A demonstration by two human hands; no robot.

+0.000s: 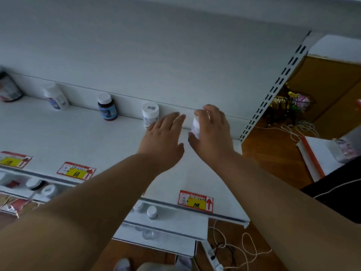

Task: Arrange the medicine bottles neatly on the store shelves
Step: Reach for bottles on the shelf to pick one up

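Note:
My right hand (212, 132) grips a small white medicine bottle (196, 125) near the back wall of the white shelf (82, 137), at its right end. My left hand (163, 136) hovers beside it with fingers straight, holding nothing, its fingertips close to a white bottle (150, 114) with a coded lid. Further left along the back wall stand a dark bottle with a blue label and white cap (107, 109), a white bottle (56, 98), and a large dark jar (8, 88) at the frame's edge.
Red-and-yellow price tags (195, 201) (76, 171) sit on the shelf's front edge. Lower shelves (175, 222) hold more bottles (152, 211). A slotted upright (273, 89) bounds the shelf on the right. Cables (244, 249) and a loose shelf board (312, 159) lie on the wooden floor.

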